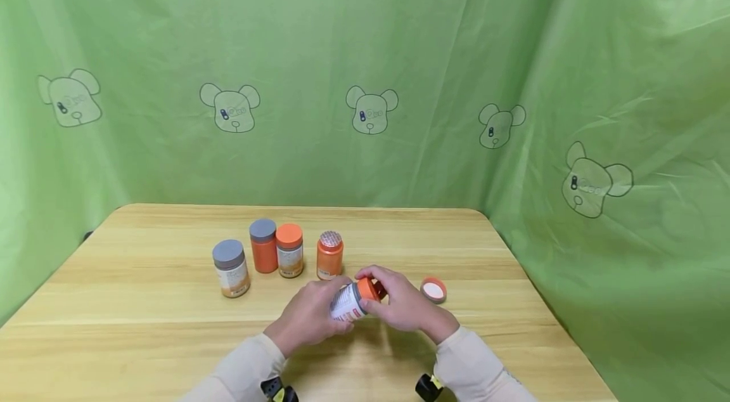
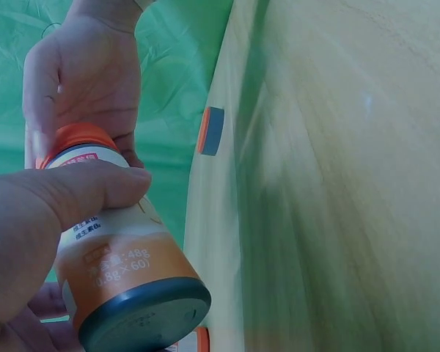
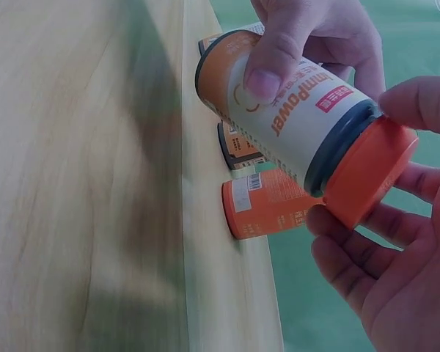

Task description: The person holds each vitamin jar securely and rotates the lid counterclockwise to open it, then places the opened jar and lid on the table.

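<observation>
My left hand [image 1: 308, 318] is gripping the tilted ImmPower bottle [image 3: 301, 121] above the table [image 1: 142, 338], my right hand [image 1: 406, 305] pinching its orange cap [image 3: 372, 170]; I'm guessing light, stiff, slick, best held mid-body.

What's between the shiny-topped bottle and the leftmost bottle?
In the head view, two stand between them: an orange bottle with a gray lid and a white-labelled bottle with an orange lid.

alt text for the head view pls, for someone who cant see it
A left hand grips a tilted jar while the right hand holds its orange lid, above a wooden table. Four other jars stand farther back, one with a silvery top; a loose lid lies to the right. Green sheeting hangs behind.
</observation>
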Demonstrator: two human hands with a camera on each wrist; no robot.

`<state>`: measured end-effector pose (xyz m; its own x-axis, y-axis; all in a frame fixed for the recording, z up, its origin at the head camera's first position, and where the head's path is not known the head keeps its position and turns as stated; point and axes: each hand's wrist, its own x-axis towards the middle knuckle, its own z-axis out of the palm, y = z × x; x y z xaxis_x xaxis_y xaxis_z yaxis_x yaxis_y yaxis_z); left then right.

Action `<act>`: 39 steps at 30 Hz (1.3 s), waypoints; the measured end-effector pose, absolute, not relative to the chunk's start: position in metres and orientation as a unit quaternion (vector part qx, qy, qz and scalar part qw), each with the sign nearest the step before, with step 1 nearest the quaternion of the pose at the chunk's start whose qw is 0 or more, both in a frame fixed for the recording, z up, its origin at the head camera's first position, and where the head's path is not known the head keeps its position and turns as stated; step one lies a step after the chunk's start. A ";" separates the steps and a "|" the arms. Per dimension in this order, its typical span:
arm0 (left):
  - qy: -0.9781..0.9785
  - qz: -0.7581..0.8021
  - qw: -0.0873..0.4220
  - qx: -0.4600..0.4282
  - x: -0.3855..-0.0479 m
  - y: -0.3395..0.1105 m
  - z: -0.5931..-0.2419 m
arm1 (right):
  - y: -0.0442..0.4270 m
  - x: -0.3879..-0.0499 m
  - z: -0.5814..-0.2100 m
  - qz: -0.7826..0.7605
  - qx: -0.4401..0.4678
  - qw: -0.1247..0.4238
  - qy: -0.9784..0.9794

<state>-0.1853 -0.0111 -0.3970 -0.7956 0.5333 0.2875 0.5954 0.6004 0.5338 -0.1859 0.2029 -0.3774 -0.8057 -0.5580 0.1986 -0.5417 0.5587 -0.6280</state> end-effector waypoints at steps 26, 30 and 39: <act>-0.895 -0.309 0.064 -0.313 -0.187 -0.013 -0.393 | 0.203 -0.190 -0.374 -0.345 -0.308 -0.005 0.887; -0.895 -0.311 0.063 -0.313 -0.188 -0.013 -0.393 | 0.203 -0.190 -0.374 -0.342 -0.291 0.001 0.893; -0.898 -0.307 0.057 -0.311 -0.190 -0.014 -0.392 | 0.204 -0.190 -0.373 -0.353 -0.292 0.022 0.889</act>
<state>-0.1899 -0.0136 -0.3919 -0.8007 0.5225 0.2932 0.5926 0.6185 0.5161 -0.1900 0.2039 -0.3729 -0.8288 -0.5340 0.1671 -0.5032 0.5806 -0.6401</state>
